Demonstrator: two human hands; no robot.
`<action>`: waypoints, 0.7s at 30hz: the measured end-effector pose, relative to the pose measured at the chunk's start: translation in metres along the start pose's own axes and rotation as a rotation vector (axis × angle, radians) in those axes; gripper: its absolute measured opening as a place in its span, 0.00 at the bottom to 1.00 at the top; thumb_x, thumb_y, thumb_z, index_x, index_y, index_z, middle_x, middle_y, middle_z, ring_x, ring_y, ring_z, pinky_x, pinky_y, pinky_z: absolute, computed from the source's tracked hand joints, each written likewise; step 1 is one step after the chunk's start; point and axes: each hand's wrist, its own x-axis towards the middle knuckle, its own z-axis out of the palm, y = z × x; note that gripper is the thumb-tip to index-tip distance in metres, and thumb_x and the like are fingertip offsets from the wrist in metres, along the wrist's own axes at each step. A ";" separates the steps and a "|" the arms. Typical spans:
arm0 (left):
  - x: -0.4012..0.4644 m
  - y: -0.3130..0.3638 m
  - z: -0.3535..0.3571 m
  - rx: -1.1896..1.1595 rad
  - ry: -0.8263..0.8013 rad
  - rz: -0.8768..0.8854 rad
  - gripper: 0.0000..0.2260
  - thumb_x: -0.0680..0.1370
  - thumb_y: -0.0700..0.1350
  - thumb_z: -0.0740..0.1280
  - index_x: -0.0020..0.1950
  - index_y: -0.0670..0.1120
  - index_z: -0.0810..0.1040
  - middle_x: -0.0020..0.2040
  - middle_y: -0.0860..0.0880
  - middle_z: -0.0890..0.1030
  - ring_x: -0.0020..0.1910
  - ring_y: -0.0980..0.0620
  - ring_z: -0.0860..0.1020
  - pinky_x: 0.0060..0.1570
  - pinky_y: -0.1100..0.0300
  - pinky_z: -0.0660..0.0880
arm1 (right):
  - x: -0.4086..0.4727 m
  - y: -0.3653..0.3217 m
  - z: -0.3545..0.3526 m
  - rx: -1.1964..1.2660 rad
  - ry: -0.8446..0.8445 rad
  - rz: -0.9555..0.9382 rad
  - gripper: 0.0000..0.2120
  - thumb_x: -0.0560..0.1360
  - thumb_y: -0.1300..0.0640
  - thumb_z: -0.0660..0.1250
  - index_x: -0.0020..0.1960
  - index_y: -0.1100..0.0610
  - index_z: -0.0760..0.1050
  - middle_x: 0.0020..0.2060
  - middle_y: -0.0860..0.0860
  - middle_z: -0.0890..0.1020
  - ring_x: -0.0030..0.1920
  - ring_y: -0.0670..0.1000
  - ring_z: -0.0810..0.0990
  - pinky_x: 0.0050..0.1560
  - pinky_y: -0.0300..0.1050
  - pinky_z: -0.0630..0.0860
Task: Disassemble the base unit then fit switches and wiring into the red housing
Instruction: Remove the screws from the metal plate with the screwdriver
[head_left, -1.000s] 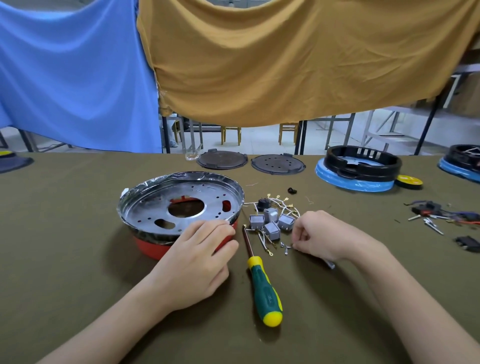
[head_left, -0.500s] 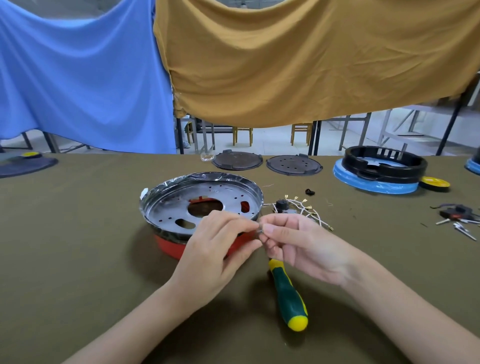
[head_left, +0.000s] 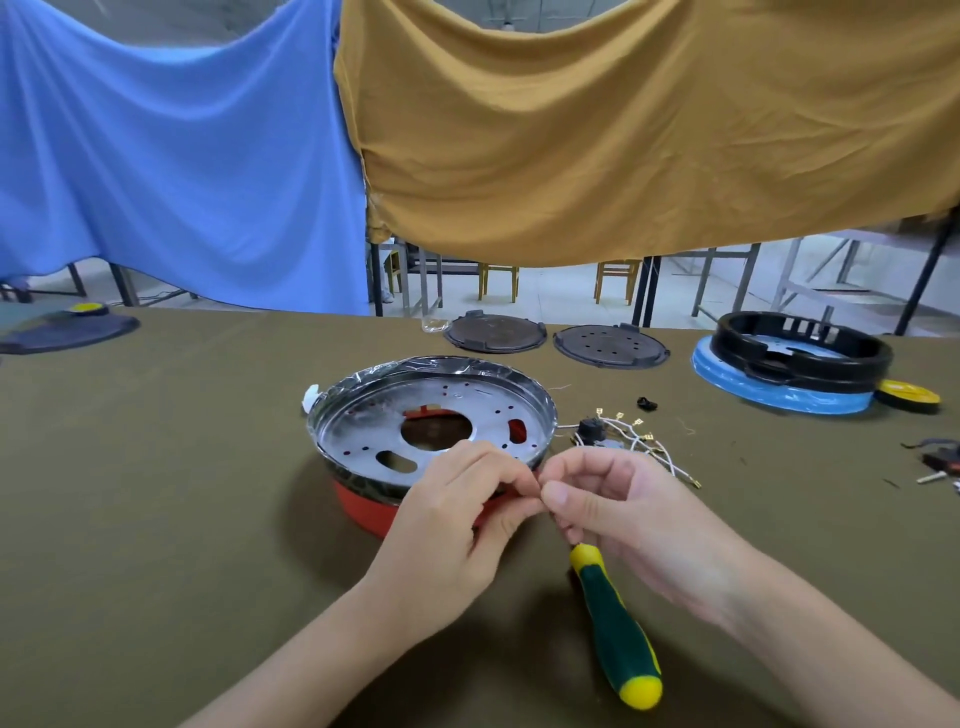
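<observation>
Both hands meet fingertip to fingertip just in front of the red housing (head_left: 363, 512). The left hand (head_left: 447, 535) and right hand (head_left: 628, 519) have curled, pinching fingers; what they pinch is too small to tell.

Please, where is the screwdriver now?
In the head view the screwdriver lies on the table, right of centre, under the right hand and near the red housing.

- The right hand (head_left: 623, 512) is lifted off the small parts at 3 o'clock of the red housing (head_left: 363, 512).
- Its fingertips now meet the left hand (head_left: 452, 525), pinching together.
</observation>
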 end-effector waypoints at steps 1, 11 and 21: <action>0.000 0.000 0.000 0.045 0.011 0.015 0.04 0.79 0.46 0.66 0.48 0.47 0.79 0.45 0.57 0.77 0.45 0.57 0.74 0.45 0.56 0.73 | -0.001 -0.003 0.000 -0.083 0.028 -0.020 0.05 0.71 0.56 0.74 0.44 0.56 0.82 0.36 0.51 0.81 0.35 0.46 0.77 0.38 0.36 0.75; 0.002 -0.008 -0.005 0.220 0.076 0.032 0.06 0.79 0.46 0.66 0.48 0.47 0.81 0.45 0.55 0.79 0.44 0.56 0.75 0.46 0.59 0.72 | 0.021 -0.027 -0.007 -0.235 -0.059 0.019 0.02 0.75 0.61 0.71 0.43 0.58 0.81 0.39 0.55 0.84 0.38 0.49 0.80 0.41 0.37 0.77; 0.000 -0.028 -0.032 0.276 -0.045 -0.186 0.12 0.77 0.56 0.63 0.47 0.50 0.81 0.45 0.58 0.79 0.44 0.57 0.75 0.47 0.57 0.72 | 0.027 -0.033 -0.035 -0.268 0.129 0.086 0.04 0.72 0.61 0.73 0.44 0.62 0.81 0.36 0.56 0.82 0.34 0.48 0.78 0.37 0.36 0.77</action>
